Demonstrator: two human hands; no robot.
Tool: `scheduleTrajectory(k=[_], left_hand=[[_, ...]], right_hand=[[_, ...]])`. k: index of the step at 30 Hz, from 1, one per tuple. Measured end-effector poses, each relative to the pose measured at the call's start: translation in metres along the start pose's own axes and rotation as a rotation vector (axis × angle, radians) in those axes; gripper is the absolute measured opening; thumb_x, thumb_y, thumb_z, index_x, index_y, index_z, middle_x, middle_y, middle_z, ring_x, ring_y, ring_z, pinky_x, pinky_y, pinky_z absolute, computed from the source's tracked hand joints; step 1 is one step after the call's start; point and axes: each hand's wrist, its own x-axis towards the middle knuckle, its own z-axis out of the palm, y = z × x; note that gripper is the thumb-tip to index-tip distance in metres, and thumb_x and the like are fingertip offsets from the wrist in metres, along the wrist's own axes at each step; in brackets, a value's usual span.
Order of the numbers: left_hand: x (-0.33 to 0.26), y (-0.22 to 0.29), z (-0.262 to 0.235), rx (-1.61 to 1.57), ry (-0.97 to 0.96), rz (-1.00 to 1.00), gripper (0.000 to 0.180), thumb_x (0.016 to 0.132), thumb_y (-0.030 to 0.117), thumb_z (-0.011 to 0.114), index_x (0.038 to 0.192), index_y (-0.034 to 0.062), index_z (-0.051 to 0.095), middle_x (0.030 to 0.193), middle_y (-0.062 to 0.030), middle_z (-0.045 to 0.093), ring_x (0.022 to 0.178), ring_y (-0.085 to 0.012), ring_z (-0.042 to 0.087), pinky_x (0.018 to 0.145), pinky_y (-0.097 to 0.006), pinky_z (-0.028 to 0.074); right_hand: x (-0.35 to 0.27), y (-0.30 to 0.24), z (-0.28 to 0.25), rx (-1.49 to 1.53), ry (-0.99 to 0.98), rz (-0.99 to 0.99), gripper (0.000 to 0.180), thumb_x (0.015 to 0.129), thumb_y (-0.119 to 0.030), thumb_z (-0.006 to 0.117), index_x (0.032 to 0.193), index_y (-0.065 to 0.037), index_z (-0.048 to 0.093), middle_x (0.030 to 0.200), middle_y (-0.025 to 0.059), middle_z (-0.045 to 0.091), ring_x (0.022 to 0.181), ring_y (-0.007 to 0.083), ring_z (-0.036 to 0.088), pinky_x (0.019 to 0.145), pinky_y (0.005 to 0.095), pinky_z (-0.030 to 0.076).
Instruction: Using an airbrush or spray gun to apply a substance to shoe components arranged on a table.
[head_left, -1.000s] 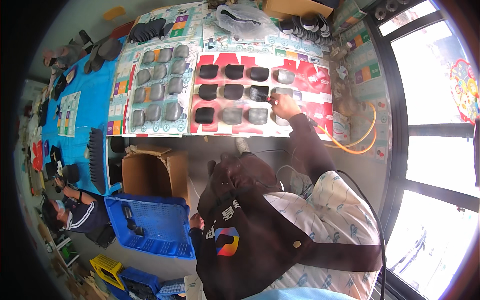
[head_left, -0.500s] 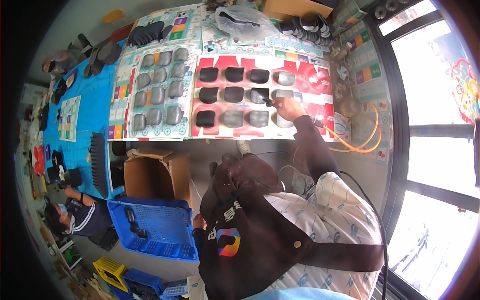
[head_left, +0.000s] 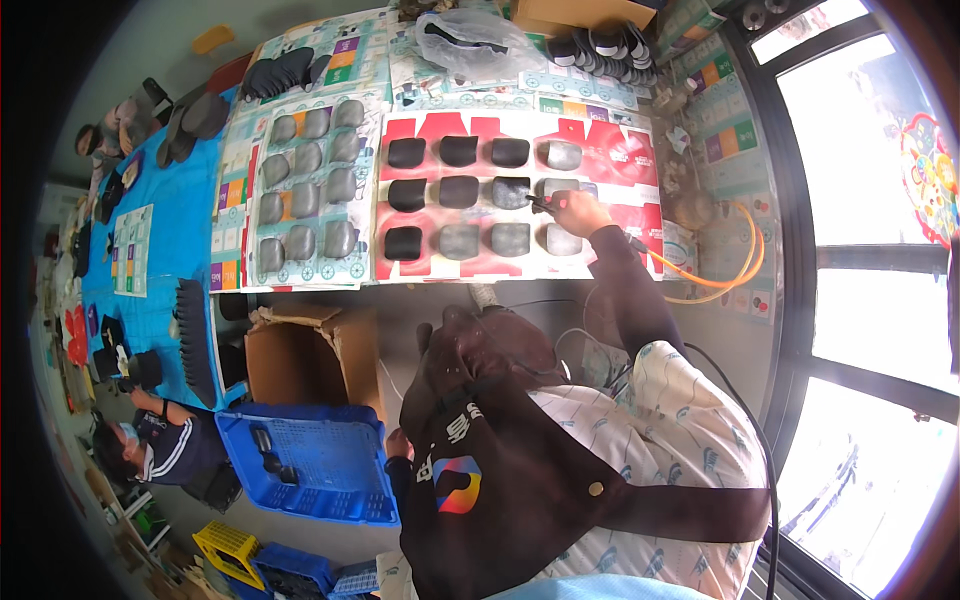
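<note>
Spray tool (head_left: 548,203): red-handled, pinched in the fingers of the right hand (head_left: 580,212), nozzle at the third piece of the middle row on the red sheet (head_left: 600,140), 12 o'clock on the worktop (head_left: 430,290). A second ago the hand sat lower and further right on that sheet. Left hand (head_left: 398,443): at the blue crate (head_left: 300,465), fingers' state not discernible.
Dark pieces (head_left: 459,190) on red sheet: twelve, three rows of four.
Grey pieces (head_left: 305,195) at 10 o'clock: ten.
Cardboard box (head_left: 310,350): one.
Orange hose (head_left: 720,275): one.
</note>
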Motion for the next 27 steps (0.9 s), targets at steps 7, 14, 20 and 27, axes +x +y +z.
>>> scheduleTrajectory(k=[7, 14, 20, 27], left_hand=[[-0.005, 0.03, -0.002, 0.648, 0.05, 0.334, 0.016, 0.083, 0.015, 0.066, 0.095, 0.0073, 0.072, 0.097, -0.0147, 0.072, 0.09, -0.0352, 0.069, 0.08, -0.045, 0.056], [0.0, 0.066, -0.008, 0.417, 0.038, 0.135, 0.024, 0.092, 0.019, 0.062, 0.11, 0.0072, 0.073, 0.107, -0.0141, 0.073, 0.096, -0.0281, 0.071, 0.083, -0.038, 0.056], [-0.003, 0.117, -0.001, -0.033, 0.041, -0.154, 0.031, 0.101, 0.024, 0.056, 0.123, 0.0035, 0.063, 0.104, -0.0152, 0.073, 0.09, -0.0252, 0.072, 0.075, -0.035, 0.058], [-0.005, 0.14, 0.01, -0.119, 0.022, -0.261, 0.037, 0.101, 0.027, 0.057, 0.128, 0.0014, 0.059, 0.104, -0.0163, 0.072, 0.087, -0.0258, 0.072, 0.073, -0.035, 0.058]], right_hand=[[0.054, -0.007, -0.022, 0.163, -0.077, 0.004, 0.028, 0.08, -0.021, 0.065, 0.104, -0.008, 0.073, 0.096, 0.0262, 0.07, 0.094, 0.0439, 0.067, 0.083, 0.051, 0.052], [0.122, 0.003, -0.026, -0.117, -0.204, -0.263, 0.022, 0.077, -0.018, 0.06, 0.084, -0.001, 0.071, 0.085, 0.0246, 0.07, 0.081, 0.0384, 0.07, 0.074, 0.0471, 0.055], [0.157, 0.006, -0.037, 0.241, -0.417, 0.107, 0.019, 0.065, -0.017, 0.063, 0.065, 0.001, 0.067, 0.062, 0.0153, 0.065, 0.061, 0.0294, 0.067, 0.06, 0.04, 0.052], [0.181, 0.014, -0.043, 0.244, -0.468, 0.167, 0.017, 0.064, -0.016, 0.065, 0.066, 0.0, 0.069, 0.061, 0.013, 0.066, 0.056, 0.0248, 0.065, 0.054, 0.0384, 0.05]])
